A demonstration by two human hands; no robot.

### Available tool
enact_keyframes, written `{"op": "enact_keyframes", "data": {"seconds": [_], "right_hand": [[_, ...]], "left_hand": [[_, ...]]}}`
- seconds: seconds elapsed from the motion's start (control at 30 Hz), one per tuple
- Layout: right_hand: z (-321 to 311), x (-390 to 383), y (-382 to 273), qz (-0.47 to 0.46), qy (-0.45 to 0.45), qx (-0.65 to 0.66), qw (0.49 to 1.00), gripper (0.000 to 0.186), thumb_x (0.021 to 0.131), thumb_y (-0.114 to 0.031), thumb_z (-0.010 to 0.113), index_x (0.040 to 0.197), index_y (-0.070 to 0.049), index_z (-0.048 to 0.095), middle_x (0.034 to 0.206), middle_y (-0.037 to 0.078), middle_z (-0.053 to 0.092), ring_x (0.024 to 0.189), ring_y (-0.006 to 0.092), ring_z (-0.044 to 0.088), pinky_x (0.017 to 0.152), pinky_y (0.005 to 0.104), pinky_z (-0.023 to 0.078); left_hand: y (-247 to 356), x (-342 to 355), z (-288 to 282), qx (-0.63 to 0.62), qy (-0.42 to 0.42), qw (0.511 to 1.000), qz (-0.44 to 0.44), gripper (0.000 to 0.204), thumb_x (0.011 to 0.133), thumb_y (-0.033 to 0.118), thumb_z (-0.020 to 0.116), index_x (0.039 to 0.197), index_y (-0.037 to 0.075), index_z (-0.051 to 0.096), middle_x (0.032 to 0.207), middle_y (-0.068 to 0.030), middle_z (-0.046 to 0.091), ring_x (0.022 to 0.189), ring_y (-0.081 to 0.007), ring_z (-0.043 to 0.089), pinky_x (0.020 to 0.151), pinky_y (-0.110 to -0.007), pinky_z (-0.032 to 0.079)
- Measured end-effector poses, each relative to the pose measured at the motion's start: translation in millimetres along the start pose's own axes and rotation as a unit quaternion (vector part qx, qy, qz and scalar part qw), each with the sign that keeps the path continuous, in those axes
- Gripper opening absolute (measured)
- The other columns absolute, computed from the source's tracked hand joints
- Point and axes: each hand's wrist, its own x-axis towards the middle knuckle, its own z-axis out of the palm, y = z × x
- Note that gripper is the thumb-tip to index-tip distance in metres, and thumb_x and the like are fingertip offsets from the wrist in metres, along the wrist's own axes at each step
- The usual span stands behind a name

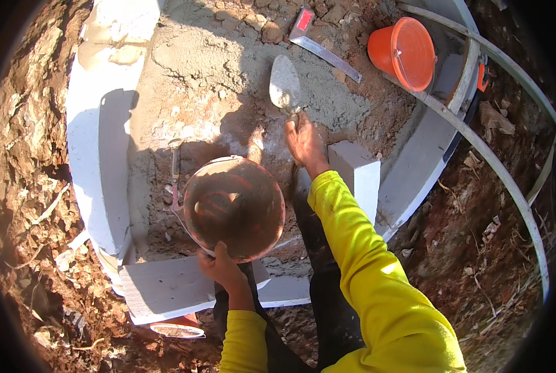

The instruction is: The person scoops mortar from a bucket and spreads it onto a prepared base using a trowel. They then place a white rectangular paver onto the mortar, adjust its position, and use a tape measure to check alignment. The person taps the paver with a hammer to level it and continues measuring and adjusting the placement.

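Observation:
My right hand (304, 144) is wrapped round the handle of a pointed trowel (284, 78), its blade smeared with grey mortar and held over the mortar bed (212, 59). Lower down, my left hand (219, 264) grips the near rim of a round bucket (235, 208). That bucket is tipped so its mouth faces up at me, and grey-brown mortar coats its inside, with reddish patches showing through. A slim hand tool (175, 163) with a light handle lies just left of the bucket; its kind is not clear.
Pale blocks edge the bed, with a long wall (107, 130) at left and a smaller block (357, 174) beside my right forearm. A try square (327, 55) and an orange bucket (383, 51) lie far right. Curved-looking strips (498, 158) cross the right side. Rough soil surrounds everything.

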Motion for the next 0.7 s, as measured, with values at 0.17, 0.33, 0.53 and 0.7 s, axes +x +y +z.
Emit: {"op": "enact_keyframes", "data": {"seconds": [0.17,0.33,0.53,0.7], "right_hand": [[-89,35,64,0.136,0.057,-0.33,0.932,0.037,0.086,-0.02,0.059,0.113,0.004,0.052,0.117,0.03,0.057,0.105,0.0447,0.059,0.089,0.0493,0.05],[-88,49,41,0.096,-0.075,-0.424,0.897,0.041,0.083,-0.013,0.059,0.118,0.006,0.05,0.119,0.031,0.055,0.11,0.0435,0.058,0.094,0.0453,0.05],[-21,41,-26,0.024,-0.068,-0.3,0.951,0.046,0.082,-0.013,0.06,0.119,0.011,0.047,0.121,0.034,0.049,0.105,0.0473,0.059,0.092,0.0478,0.051],[39,35,-107,-0.005,-0.043,-0.223,0.974,0.038,0.082,-0.017,0.059,0.113,0.004,0.051,0.114,0.029,0.051,0.099,0.0471,0.058,0.09,0.0489,0.051]], "left_hand": [[9,5,-5,-0.034,0.009,0.999,-0.036,0.012,0.079,-0.002,0.059,0.081,0.004,0.049,0.077,-0.0012,0.053,0.057,-0.0067,0.049,0.042,-0.022,0.042],[-10,13,-20,-0.012,-0.007,1.0,-0.005,0.011,0.079,-0.002,0.06,0.085,0.005,0.053,0.08,0.0001,0.053,0.062,-0.0058,0.047,0.054,-0.021,0.041],[1,17,-20,0.01,0.007,1.0,-0.013,0.012,0.078,-0.003,0.06,0.084,0.004,0.052,0.081,-0.0005,0.052,0.069,-0.0086,0.047,0.064,-0.024,0.043],[7,18,-22,-0.015,0.029,0.999,-0.038,0.014,0.077,-0.006,0.06,0.08,0.003,0.049,0.08,-0.0001,0.05,0.071,-0.0088,0.047,0.066,-0.025,0.043]]}}
